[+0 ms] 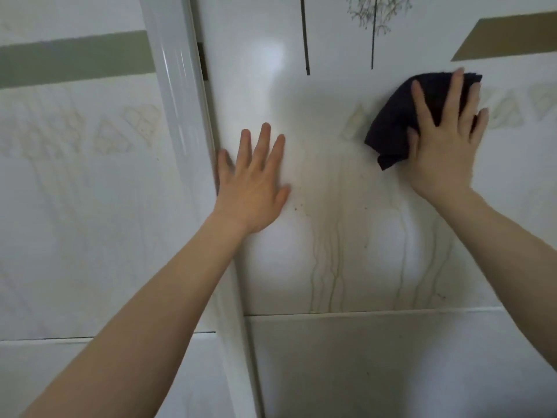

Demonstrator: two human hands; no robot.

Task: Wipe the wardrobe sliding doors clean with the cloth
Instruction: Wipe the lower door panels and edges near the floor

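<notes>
**Dark cloth pressed flat against the front door panel**

The right hand [443,146] is laid over the cloth [388,122], fingers straight and spread, nothing curled round it. The cloth is simply pinned to the glossy surface under the palm and fingers. The thumb is seen lying along the cloth's lower edge. The cloth itself is dark, almost black and bunched, and it sticks out to the left of the hand and above the fingertips.

The left hand [253,188] is planted lower and well apart from the right, open and flat on the same panel, with nothing held. Its little finger is set just beside the white vertical frame rail [177,86]. Both bare forearms are stretched up from the bottom corners of the view.

The front sliding door [301,122] is shown white and shiny, with a bright glare patch above the left hand. Pale yellowish drip streaks [331,254] are seen running down it below and between the hands, and a few dark specks [298,208] are noted just right of the left hand. A thin printed tree [373,16] is visible at the top, and a tan band [512,37] at the upper right. A duller grey lower panel [361,363] is joined beneath.

Left of the rail, the other door [75,206] is set further back, crossed by an olive band [72,58].
</notes>
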